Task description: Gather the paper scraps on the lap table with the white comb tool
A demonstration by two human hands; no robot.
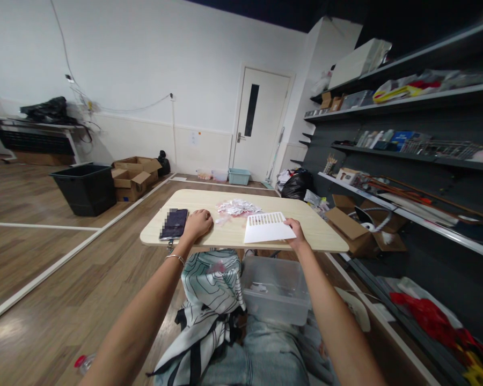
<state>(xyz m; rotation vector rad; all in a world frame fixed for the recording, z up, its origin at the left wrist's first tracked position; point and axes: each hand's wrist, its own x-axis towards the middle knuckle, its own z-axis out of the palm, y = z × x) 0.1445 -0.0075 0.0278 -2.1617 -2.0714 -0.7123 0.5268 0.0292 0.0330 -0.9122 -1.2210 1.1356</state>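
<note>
My right hand (296, 231) grips the right edge of a white card (266, 234) with a row of slots along its far side, tilted over the table (322, 228). My left hand (200, 223) rests palm down on the tabletop, its fingers curled and their tips hidden, so what is under them does not show. Just left of it lies a dark phone (176, 224), partly blurred out. Beyond both hands is a heap of small white pieces (239, 207), with some clear pinkish plastic around it.
On my lap, below the table edge, sits a clear plastic bin (276, 311) with a few white bits inside, beside a patterned cloth (213, 289). Shelves (426, 155) and an open cardboard box (352, 230) stand to the right. A black bin (84, 190) is on the floor at left.
</note>
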